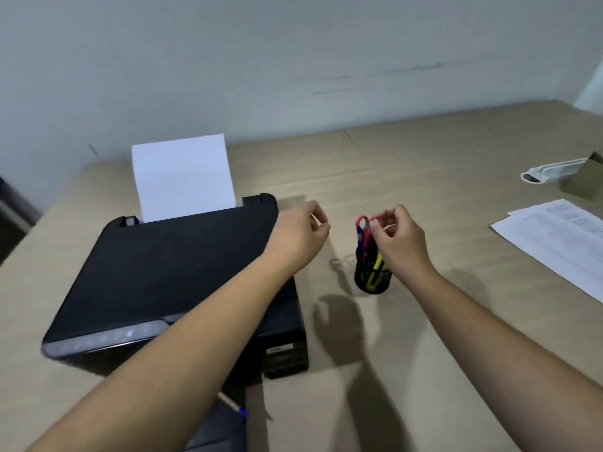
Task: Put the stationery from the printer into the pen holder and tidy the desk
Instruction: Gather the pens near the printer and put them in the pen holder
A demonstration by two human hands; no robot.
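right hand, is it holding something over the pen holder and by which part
The right hand has its fingertips at the pink scissors handle loop above the pen holder; a firm grip cannot be told. The left hand holds nothing visible.

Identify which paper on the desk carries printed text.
The loose sheets lying flat at the desk's right edge; the sheet standing upright in the printer is blank white.

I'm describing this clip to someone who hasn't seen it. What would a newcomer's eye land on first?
Probably the two bare forearms reaching in from below, the right hand pinched just above a black mesh pen holder at desk centre, the left hand loosely curled beside it. Pink scissor handles and a yellow highlighter stand out in the holder. Left of it sits a big black printer with white paper standing up at its back.
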